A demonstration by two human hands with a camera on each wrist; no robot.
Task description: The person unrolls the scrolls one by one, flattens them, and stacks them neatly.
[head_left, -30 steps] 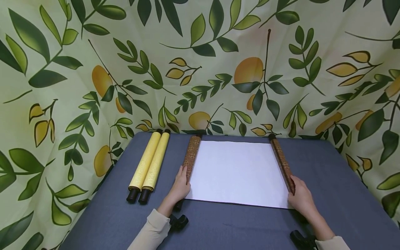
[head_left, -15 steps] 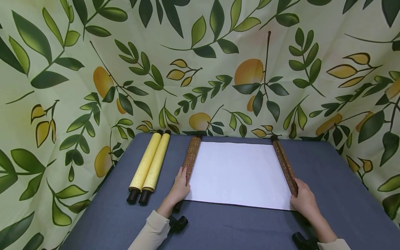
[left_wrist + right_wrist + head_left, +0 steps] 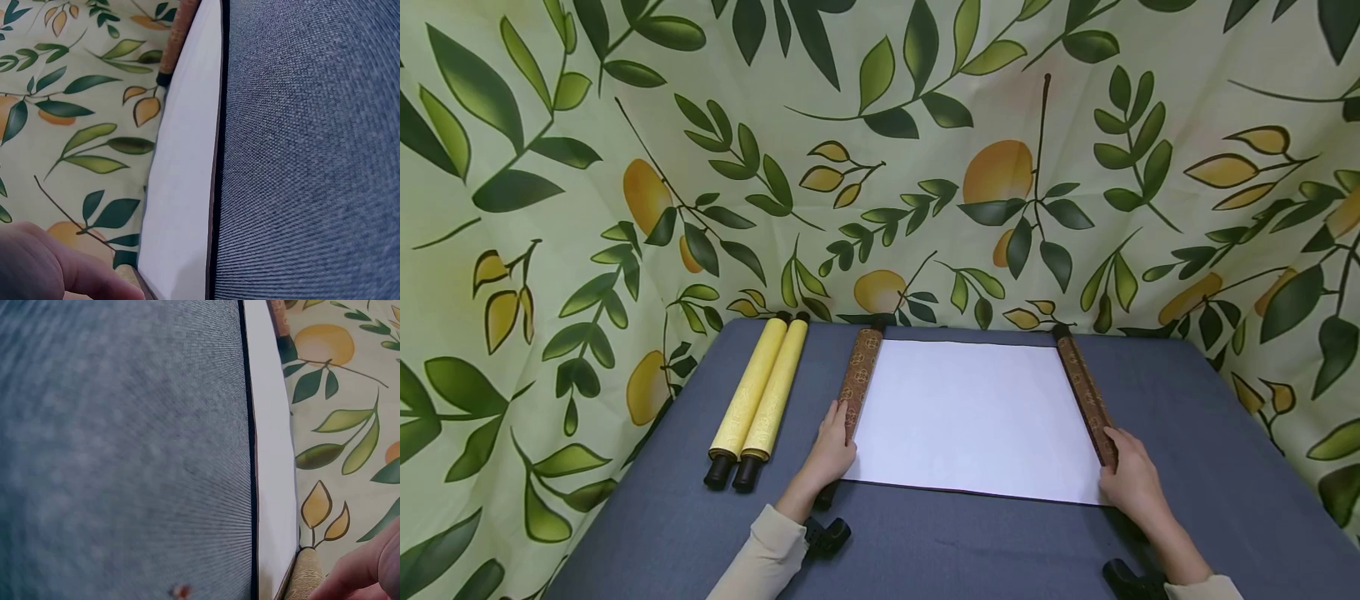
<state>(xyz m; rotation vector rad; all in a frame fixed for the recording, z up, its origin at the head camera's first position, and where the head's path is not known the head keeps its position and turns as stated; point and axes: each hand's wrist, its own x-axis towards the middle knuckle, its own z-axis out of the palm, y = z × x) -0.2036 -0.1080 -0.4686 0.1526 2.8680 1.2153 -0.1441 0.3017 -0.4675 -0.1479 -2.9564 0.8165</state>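
A brown patterned scroll lies partly unrolled on the table, its white sheet [image 3: 970,417] spread flat between two rolled ends. My left hand [image 3: 831,446] grips the near part of the left roll [image 3: 861,367], whose dark end knob pokes out below the hand. On the other side, my right hand [image 3: 1135,477] holds the near part of the right roll [image 3: 1082,383]. In the left wrist view the left hand [image 3: 56,265] shows at the bottom corner beside the sheet [image 3: 184,156]. The right wrist view catches the right hand's fingers [image 3: 356,575] on the brown roll [image 3: 305,575].
Two yellow rolled scrolls [image 3: 748,387] with black end knobs lie side by side left of the brown one. A blue-grey cloth [image 3: 970,550] covers the table. Behind it hangs a leaf-and-fruit printed curtain [image 3: 925,167]. Black devices sit at both wrists.
The right hand and the right roll have shifted slightly to the right, and the white sheet shows a little wider. The left hand stays in place on its roll.
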